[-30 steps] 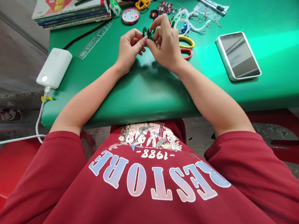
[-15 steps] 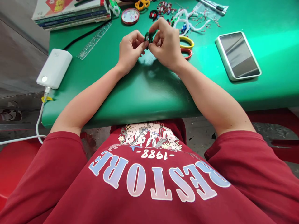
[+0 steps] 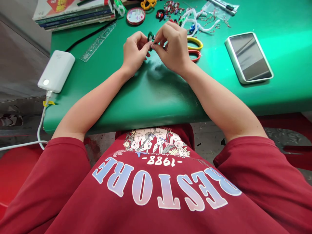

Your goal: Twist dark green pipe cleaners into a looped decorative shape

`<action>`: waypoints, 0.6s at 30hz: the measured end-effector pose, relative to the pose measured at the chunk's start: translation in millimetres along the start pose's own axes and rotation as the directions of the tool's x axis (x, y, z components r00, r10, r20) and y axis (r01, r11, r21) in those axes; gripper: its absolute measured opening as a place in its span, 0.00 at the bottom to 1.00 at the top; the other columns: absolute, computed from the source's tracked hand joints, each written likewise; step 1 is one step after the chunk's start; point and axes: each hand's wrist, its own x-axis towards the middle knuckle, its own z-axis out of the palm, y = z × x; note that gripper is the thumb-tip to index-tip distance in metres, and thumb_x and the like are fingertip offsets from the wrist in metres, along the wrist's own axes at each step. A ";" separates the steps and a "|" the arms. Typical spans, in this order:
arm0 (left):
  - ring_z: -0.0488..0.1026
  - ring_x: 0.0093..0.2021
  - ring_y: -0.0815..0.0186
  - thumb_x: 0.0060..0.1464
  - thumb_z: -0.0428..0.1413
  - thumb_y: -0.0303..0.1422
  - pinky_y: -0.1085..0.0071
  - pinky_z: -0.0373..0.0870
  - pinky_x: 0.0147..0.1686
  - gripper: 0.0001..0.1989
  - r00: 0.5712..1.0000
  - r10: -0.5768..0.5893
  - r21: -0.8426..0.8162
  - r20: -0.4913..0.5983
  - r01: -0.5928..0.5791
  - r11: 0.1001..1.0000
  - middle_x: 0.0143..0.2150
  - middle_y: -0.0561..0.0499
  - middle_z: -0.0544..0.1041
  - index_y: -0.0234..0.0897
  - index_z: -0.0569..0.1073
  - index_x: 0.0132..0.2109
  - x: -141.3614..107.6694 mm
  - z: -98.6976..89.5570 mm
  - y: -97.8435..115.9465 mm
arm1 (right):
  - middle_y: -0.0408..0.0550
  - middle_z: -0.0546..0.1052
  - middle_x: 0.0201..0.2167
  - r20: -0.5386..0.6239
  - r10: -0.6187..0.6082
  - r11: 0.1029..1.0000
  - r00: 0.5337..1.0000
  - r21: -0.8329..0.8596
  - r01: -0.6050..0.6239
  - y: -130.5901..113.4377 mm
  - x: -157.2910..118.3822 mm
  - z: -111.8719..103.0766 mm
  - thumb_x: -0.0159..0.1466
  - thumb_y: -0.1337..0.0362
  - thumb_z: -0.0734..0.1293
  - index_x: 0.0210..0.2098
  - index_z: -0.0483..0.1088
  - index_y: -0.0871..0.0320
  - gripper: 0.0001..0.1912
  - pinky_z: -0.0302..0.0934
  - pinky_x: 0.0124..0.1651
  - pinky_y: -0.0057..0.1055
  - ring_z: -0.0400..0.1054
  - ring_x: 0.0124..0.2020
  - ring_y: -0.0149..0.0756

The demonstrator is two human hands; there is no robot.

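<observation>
A small dark green looped piece (image 3: 150, 35) is pinched between my two hands above the green table (image 3: 141, 104). My left hand (image 3: 136, 52) grips its lower left part with thumb and fingertips. My right hand (image 3: 174, 45) pinches it from the right, its fingertips almost touching those of my left hand. Part of the piece is hidden by the fingers. Scissors with one yellow handle (image 3: 195, 43) and one red handle (image 3: 195, 56) lie just right of my right hand, their blades hidden from view.
Twisted white strips (image 3: 190, 24), red bits (image 3: 172, 7) and a round red-rimmed dish (image 3: 136, 16) lie behind my hands. A phone (image 3: 249, 58) is at the right. A clear ruler (image 3: 98, 42), books (image 3: 75, 19) and a corded white power bank (image 3: 56, 71) are at the left.
My right hand has shifted slightly left and down, its fingers now closer together at the piece. More of the green loop shows above the fingertips.
</observation>
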 end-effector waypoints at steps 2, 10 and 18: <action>0.67 0.30 0.59 0.68 0.82 0.60 0.56 0.63 0.34 0.31 0.999 0.033 0.085 -0.013 -0.032 0.996 0.33 0.54 0.75 0.54 0.72 0.38 0.5 -0.5 -4.0 | 0.51 0.88 0.50 0.018 -0.032 0.999 0.999 -0.014 0.032 -1.3 -1.8 -2.5 0.65 0.97 0.71 0.37 0.47 0.42 0.43 0.82 0.63 0.51 0.89 0.54 0.57; 0.68 0.24 0.63 0.71 0.72 0.28 0.59 0.68 0.27 0.26 0.994 0.090 0.257 -0.059 -0.072 0.964 0.31 0.59 0.72 0.52 0.61 0.39 8.5 0.6 -18.5 | 0.44 0.90 0.46 -0.023 -0.041 0.993 0.999 0.112 0.043 -3.9 -2.7 -5.4 0.65 0.99 0.72 0.35 0.52 0.46 0.40 0.84 0.65 0.50 0.91 0.56 0.54; 0.66 0.22 0.59 0.62 0.69 0.80 0.54 0.56 0.21 0.38 0.970 0.226 0.077 -0.088 -0.219 0.973 0.29 0.57 0.74 0.57 0.65 0.42 13.1 5.9 -47.9 | 0.41 0.87 0.42 -0.108 -0.036 0.973 0.993 0.222 0.059 -0.8 -1.4 0.5 0.62 1.01 0.70 0.35 0.59 0.50 0.36 0.80 0.56 0.41 0.89 0.50 0.49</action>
